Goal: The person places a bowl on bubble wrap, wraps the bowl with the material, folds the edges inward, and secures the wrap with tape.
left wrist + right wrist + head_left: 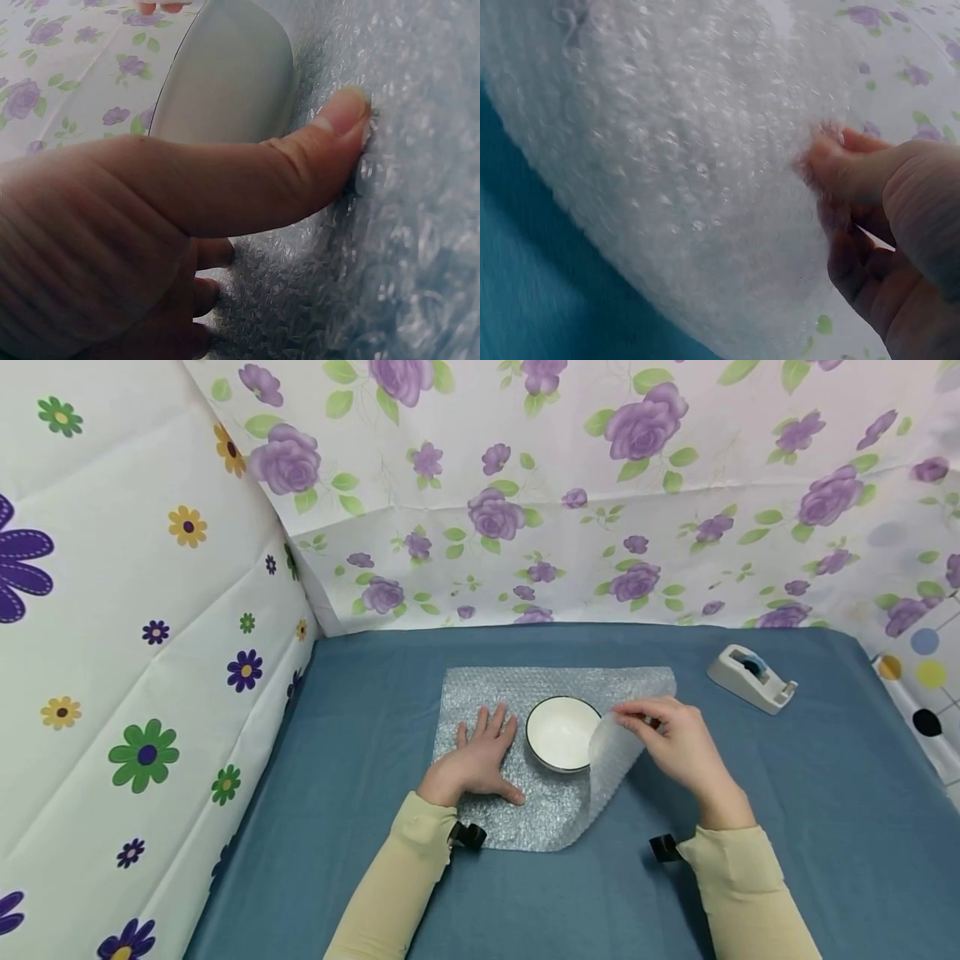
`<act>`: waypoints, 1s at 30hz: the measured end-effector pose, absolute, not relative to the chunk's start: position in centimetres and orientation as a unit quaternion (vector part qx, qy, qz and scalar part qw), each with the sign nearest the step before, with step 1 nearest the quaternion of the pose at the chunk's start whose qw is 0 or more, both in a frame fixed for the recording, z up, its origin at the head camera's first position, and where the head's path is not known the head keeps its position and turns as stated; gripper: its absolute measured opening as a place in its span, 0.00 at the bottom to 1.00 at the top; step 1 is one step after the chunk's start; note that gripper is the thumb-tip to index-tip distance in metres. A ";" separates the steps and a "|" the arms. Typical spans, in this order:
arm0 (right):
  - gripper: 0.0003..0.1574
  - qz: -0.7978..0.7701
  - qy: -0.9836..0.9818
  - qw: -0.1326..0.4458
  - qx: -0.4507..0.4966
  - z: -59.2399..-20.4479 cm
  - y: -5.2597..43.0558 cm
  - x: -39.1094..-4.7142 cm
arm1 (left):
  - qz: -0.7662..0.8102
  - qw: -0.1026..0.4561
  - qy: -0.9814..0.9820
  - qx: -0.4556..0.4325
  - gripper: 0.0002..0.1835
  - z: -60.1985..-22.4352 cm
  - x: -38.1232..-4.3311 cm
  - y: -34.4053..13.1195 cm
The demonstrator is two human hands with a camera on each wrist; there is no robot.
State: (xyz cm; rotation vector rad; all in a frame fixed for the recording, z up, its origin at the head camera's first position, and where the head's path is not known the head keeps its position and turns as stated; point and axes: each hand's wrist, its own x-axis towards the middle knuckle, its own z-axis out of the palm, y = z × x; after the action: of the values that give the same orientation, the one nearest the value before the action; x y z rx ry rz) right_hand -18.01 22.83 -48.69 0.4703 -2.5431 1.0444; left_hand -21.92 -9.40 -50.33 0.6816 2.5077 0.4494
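A white bowl (561,731) with a dark rim stands upright on a sheet of bubble wrap (480,693). My left hand (477,762) lies with fingers spread on the wrap, just left of the bowl; in the left wrist view its thumb (300,169) presses on the bubbles beside the bowl (225,75). My right hand (678,739) pinches the edge of the wrap's right side, which is lifted and curls up over the bowl's right rim. In the right wrist view the raised bubble wrap (667,165) hangs from the thumb and fingers of the right hand (885,195).
A white tape dispenser (752,678) with a roll of tape stands at the back right of the blue-covered table (360,727). Flowered sheets hang behind the table (450,485) and along its left side (187,610). Small black wrist cameras (664,848) sit at both cuffs.
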 end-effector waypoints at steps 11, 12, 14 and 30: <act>0.10 0.399 -0.882 0.200 0.152 -48.8 20.2 -19.6 | 0.160 0.249 0.922 0.250 0.71 -50.4 -22.0 -9.7; 0.10 0.399 -0.881 0.205 0.152 -48.9 20.1 -19.7 | 0.160 0.248 0.922 0.251 0.71 -50.4 -22.0 -9.6; 0.11 0.401 -0.878 0.211 0.156 -49.1 20.0 -20.0 | 0.160 0.248 0.921 0.252 0.71 -50.3 -22.0 -9.6; 0.09 0.380 -0.900 0.169 0.126 -50.0 19.3 -21.3 | 0.164 0.251 0.921 0.250 0.71 -50.2 -21.9 -9.5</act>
State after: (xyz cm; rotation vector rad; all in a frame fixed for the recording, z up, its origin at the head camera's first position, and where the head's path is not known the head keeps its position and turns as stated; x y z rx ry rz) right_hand -21.28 19.28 -49.97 0.3593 -2.5599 1.0812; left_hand -21.95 -9.50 -50.21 0.6803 2.5060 0.4470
